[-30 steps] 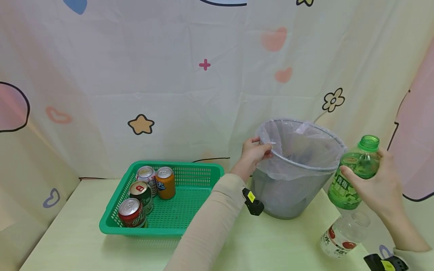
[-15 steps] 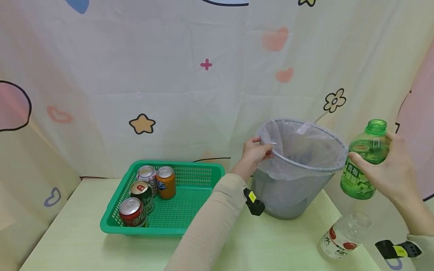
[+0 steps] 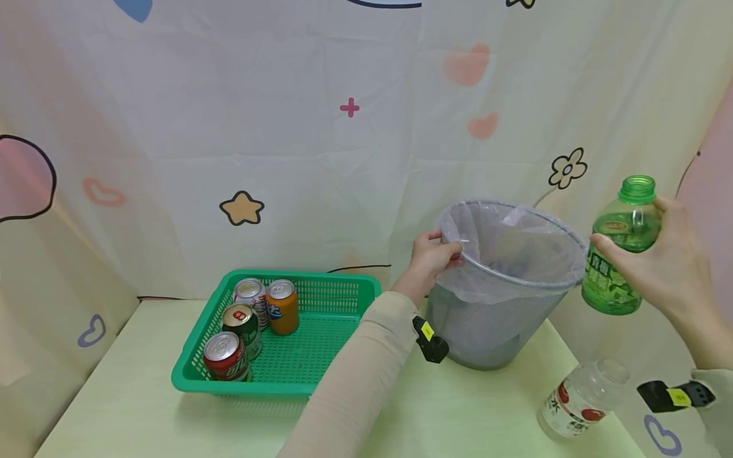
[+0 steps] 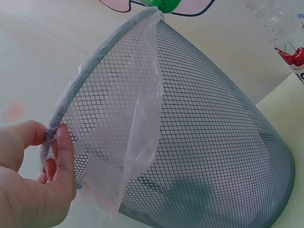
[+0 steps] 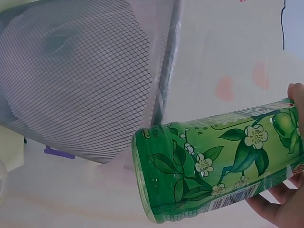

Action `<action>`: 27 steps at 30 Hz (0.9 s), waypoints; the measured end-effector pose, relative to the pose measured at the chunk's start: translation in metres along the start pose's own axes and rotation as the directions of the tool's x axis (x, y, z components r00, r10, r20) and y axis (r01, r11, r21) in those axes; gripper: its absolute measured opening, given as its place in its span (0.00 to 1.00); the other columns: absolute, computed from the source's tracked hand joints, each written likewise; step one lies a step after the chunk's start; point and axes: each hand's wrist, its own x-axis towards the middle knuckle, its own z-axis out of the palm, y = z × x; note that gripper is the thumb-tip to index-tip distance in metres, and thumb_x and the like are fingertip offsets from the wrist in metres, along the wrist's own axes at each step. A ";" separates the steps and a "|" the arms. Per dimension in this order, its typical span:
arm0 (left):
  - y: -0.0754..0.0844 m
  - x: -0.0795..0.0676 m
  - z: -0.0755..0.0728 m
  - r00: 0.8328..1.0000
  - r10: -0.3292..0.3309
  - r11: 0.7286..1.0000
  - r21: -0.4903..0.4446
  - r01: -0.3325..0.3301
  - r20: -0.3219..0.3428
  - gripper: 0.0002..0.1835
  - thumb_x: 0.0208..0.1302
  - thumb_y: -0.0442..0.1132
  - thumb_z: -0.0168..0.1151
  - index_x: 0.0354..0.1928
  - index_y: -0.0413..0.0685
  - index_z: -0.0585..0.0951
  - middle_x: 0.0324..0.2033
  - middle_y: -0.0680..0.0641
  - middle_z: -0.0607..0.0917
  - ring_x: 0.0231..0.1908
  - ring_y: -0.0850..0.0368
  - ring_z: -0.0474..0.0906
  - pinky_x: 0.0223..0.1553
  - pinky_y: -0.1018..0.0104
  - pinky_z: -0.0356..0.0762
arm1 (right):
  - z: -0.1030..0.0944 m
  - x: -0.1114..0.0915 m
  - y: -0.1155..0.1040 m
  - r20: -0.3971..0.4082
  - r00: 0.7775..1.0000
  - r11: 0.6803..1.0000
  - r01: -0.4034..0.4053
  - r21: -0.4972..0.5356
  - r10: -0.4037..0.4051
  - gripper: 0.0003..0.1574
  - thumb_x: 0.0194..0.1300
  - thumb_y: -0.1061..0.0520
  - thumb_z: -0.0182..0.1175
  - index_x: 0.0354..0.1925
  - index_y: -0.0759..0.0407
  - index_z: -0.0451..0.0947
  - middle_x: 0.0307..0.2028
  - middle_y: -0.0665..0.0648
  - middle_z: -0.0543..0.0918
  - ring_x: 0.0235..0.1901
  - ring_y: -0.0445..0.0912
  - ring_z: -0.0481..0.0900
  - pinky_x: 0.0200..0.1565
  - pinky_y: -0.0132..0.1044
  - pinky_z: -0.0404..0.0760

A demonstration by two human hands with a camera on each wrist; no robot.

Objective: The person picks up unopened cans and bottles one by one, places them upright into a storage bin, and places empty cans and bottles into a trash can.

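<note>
My left hand point(image 3: 429, 264) pinches the rim of a grey mesh trash bin point(image 3: 475, 331) lined with a thin clear bag point(image 3: 458, 286). In the left wrist view, thumb and fingers grip the rim point(image 4: 76, 90) from both sides. To the right of the bin, my right hand point(image 3: 676, 261) holds up a green plastic bottle point(image 3: 615, 280) without a cap, near the bin's right rim. Its leafy printed label point(image 5: 223, 156) fills much of the right wrist view. Below it, a clear bottle with a cherry label point(image 3: 572, 407) stands on the table.
On the left, a green plastic basket point(image 3: 321, 381) holds several drink cans, among them an orange can point(image 3: 282, 308) and a red can point(image 3: 224, 359). The pale table point(image 3: 458, 420) ends near the clear bottle. A patterned curtain point(image 3: 286, 127) hangs behind.
My right hand has lifted the green bottle upward and a bit to the right, away from above the clear bottle. The left hand keeps its grip on the bin rim.
</note>
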 end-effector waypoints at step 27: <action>-0.001 0.002 0.000 1.000 0.007 1.000 -0.015 -0.007 0.004 0.26 0.51 0.24 0.59 0.55 0.40 0.69 0.36 0.46 0.78 0.24 0.59 0.77 0.29 0.69 0.81 | -0.001 0.044 -0.025 0.005 0.999 0.999 0.034 -0.031 -0.034 0.53 0.53 0.44 0.63 0.68 0.60 0.48 0.53 0.71 0.65 0.45 0.65 0.66 0.31 0.51 0.63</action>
